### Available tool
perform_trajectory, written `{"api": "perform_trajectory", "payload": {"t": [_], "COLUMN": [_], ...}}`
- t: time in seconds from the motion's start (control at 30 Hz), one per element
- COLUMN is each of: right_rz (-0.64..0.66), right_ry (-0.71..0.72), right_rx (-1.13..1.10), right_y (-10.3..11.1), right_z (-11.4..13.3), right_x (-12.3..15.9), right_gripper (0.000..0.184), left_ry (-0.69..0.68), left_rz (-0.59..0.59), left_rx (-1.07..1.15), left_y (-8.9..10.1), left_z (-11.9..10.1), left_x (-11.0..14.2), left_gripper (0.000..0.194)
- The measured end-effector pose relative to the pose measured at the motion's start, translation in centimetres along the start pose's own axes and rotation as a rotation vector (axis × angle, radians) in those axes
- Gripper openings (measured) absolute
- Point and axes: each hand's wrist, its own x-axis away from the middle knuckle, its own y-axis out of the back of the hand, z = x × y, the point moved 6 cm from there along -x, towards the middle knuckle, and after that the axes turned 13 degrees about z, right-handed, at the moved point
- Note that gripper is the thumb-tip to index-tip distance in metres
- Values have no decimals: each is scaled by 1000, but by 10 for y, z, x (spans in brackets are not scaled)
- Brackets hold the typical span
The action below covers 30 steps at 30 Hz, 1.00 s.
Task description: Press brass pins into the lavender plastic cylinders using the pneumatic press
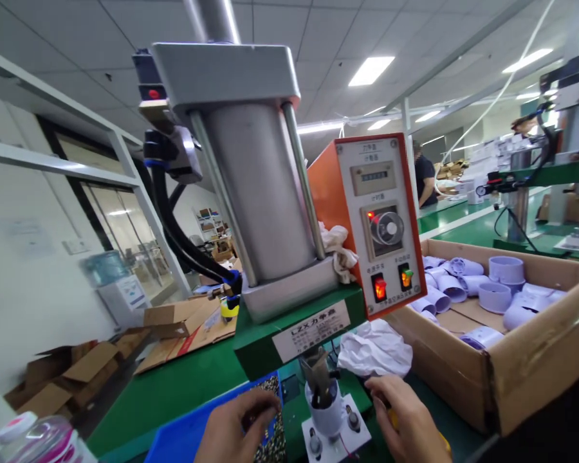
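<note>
Left hand [241,424] at blue tray [181,434] of small parts [274,437], right hand [406,417] beside pale fitting [325,419] under press [270,193]

Both bare hands come in from the lower edge of the view, well apart from each other. The left hand [236,424] is turned inward, toward the right one. Its fingers [263,397] are bent, and the thumb [258,432] lies below them, with a dark, narrow space between. Whether something small is inside this curl, one cannot tell. The right hand [408,415] reaches in from the lower right, its back partly upward. Its fingers are also bent, with the tips directed to the left; its palm is hidden.
</note>
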Motion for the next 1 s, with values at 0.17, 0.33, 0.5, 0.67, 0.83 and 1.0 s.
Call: {"api": "perform_trajectory", "payload": {"t": [0.17,0.33,0.5,0.67,0.83,1.0], "right_rz": [43,47,74,95,92,52], "right_ry": [45,38,40,-4,-9,34], "right_rx": [59,59,41,31,38,100], "right_y": [-5,-7,-11,-9,-6,4], "right_z": [2,1,-1,0,5,2], "right_x": [3,1,1,2,1,7], "right_gripper": [27,26,27,26,25,25], "left_ry": [10,45,86,74,74,-8], "left_rz": [102,192,218,184,195,52], "left_rx": [-66,-105,-231,-244,-180,-142], "left_y": [-7,-22,-28,-28,-26,-15], "left_z": [-36,-65,-74,-76,-82,-55], "left_x": [-26,-38,-43,-43,-42,-8], "left_gripper": [23,11,8,8,11,25]}}
